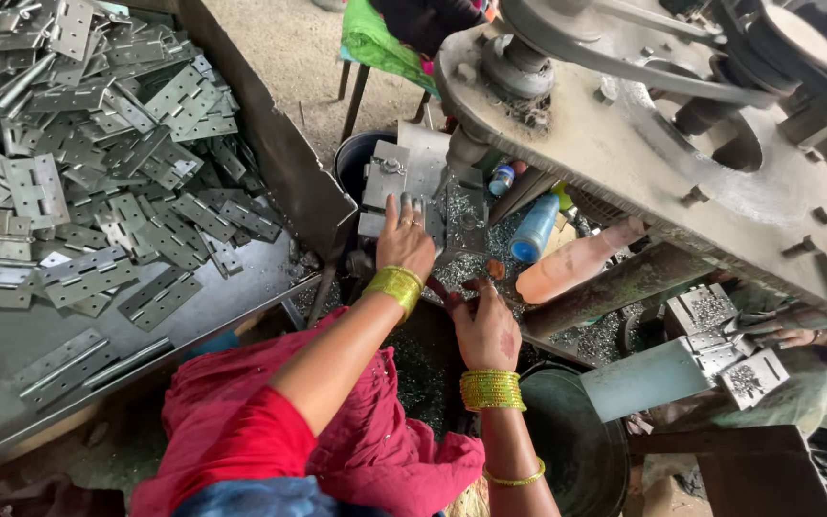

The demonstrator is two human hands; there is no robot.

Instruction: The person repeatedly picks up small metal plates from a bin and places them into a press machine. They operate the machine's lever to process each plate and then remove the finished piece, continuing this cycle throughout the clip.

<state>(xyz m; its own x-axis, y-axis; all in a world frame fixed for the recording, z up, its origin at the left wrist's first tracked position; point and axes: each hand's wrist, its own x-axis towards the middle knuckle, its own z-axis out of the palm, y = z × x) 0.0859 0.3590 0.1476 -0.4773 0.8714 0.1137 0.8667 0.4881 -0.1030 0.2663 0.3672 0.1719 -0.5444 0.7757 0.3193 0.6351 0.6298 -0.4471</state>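
Observation:
My left hand [404, 241] reaches forward onto the grey press bed [387, 182], fingers pressed on a flat metal hinge piece [417, 209] under the machine head. My right hand [483, 330] sits lower, fingers curled near the shavings-covered bed; whether it grips something is not clear. Both wrists carry gold bangles. A large heap of grey metal hinges [98, 153] fills the tray at my left.
A heavy grey press machine [662, 144] with a belt wheel overhangs the right. A blue bottle [534, 228] and a pink bottle [576, 266] lie beside the bed. A dark round bucket [576, 450] stands below. Another person's hand [796, 337] is at far right.

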